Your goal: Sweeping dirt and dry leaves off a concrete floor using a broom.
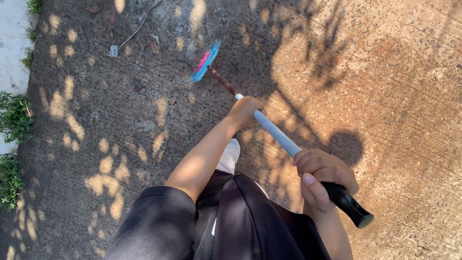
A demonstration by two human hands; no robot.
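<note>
I hold a long broom with both hands. My left hand (244, 111) grips the pale grey handle (279, 136) farther down, toward the head. My right hand (323, 177) wraps the handle near its black end grip (351, 207). The broom head (206, 61), with blue and pink bristles, rests on the rough concrete ground (120, 125) ahead of me. A brownish section of the pole joins the head to the grey part. My dark sleeve and clothing fill the bottom of the view.
Green weeds (14, 118) line the left edge beside a pale strip. A thin twig (137, 29) and a small metal scrap (114, 49) lie near the top left. Leaf shadows dapple the concrete.
</note>
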